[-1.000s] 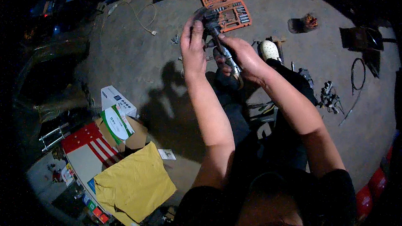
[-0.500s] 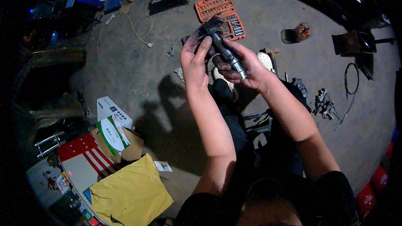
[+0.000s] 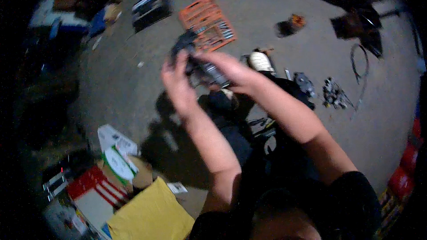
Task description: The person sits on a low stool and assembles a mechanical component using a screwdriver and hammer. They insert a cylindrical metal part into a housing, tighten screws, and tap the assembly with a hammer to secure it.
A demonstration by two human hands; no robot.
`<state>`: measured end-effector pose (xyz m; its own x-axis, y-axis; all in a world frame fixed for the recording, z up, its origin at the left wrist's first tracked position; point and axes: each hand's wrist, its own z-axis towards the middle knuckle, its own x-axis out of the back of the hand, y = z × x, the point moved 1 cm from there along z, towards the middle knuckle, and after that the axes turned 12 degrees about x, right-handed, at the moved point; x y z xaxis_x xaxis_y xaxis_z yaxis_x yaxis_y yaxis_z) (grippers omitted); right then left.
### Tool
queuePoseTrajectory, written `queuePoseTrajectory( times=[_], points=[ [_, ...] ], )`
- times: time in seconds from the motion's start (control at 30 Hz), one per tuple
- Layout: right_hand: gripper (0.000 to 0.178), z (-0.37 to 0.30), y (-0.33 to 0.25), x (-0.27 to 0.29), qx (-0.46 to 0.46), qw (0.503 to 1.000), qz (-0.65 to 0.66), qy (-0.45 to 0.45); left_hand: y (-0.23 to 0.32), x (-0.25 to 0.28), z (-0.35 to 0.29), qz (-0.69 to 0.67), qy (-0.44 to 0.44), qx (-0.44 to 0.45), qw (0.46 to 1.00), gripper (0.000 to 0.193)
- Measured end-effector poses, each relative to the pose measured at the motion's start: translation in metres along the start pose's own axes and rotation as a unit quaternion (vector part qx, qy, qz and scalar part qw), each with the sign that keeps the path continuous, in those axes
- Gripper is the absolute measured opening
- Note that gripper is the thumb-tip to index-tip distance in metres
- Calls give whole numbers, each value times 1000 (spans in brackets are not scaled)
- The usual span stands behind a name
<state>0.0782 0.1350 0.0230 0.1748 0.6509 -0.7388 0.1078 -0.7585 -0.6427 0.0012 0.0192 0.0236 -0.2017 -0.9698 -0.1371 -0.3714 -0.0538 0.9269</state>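
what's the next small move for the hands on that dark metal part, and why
Probably steady the dark metal part before turning anything: both the left hand and right hand grip it in mid-air above the concrete floor, and the view is blurred.

Lower left on the floor: a white box (image 3: 116, 138), a green-and-white carton (image 3: 119, 165), a red-and-white striped box (image 3: 91, 186).
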Motion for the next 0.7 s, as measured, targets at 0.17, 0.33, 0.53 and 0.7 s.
queuePoseTrajectory(
  times=[0.17,0.33,0.53,0.7],
  points=[
    [46,19,11,1,213,916,-334,61,-17,-3,7,-5,24,97,995,45],
    [48,18,14,2,230,852,-467,57,-30,1,10,-127,-134,177,967,43],
    [37,-9,-34,-2,169,709,-685,-1,-31,-4,22,-101,51,192,975,34],
    [24,-69,-77,-23,138,680,-710,-124,-38,6,34,-224,-16,288,931,20]
  ],
)
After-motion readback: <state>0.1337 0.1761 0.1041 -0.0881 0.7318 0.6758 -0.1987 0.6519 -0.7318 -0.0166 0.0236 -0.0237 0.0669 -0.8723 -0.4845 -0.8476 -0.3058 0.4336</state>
